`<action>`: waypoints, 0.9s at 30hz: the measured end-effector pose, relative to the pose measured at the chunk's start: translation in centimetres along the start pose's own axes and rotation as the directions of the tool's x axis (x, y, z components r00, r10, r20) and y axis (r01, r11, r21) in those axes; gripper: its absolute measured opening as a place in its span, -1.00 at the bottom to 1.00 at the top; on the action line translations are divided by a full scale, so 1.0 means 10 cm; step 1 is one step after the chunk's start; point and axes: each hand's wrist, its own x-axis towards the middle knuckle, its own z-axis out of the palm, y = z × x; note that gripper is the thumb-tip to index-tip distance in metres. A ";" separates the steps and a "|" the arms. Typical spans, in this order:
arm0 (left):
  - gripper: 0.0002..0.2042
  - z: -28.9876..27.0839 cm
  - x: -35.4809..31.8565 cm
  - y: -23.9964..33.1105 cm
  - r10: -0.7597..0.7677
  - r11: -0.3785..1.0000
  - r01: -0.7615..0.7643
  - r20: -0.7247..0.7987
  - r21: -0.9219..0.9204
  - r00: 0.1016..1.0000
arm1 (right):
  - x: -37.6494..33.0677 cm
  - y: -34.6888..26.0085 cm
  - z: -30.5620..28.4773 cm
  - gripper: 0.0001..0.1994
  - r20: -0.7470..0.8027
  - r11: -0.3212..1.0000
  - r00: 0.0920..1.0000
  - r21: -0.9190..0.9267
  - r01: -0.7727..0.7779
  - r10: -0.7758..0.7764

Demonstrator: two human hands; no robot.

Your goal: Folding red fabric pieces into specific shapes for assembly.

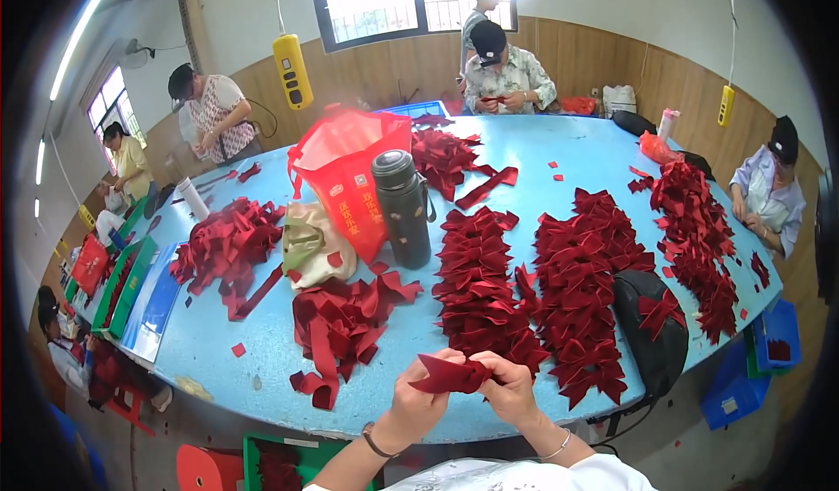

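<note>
Between my two hands, above the near edge of the table, is a dark red ribbon bow [447,376]. My left hand [418,403] pinches its left part, with one pointed tail sticking out over the fingers. On the other side, my right hand [509,393] has its fingers closed at the bow's right end. Just beyond them lie dense rows of finished red bows [476,281] and a second batch of bows [584,299]. A loose heap of red ribbon strips [336,338] is left of my hands.
A dark flask [402,211] stands by a red bag [350,176] and a cream cloth bag [315,246] on the blue table [262,377]. A black backpack [651,334] rests at right. Below are a green crate [301,456] and blue bins [738,395]. Several people work around.
</note>
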 end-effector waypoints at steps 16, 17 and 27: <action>-0.65 -0.07 0.17 0.04 -0.118 0.990 0.118 0.003 -0.071 0.993 | 0.18 -0.09 -0.02 -0.79 0.031 0.996 0.996 -0.022 0.084 -0.083; -0.66 -0.07 0.16 0.05 -0.181 0.977 0.184 0.041 -0.109 0.983 | 0.16 -0.08 -0.05 -0.80 0.048 0.993 0.995 -0.077 0.091 -0.088; -0.65 -0.06 0.19 0.01 0.125 0.988 -0.134 0.112 0.078 0.986 | 0.10 -0.15 -0.03 -0.85 0.152 0.894 0.948 -0.317 0.316 -0.281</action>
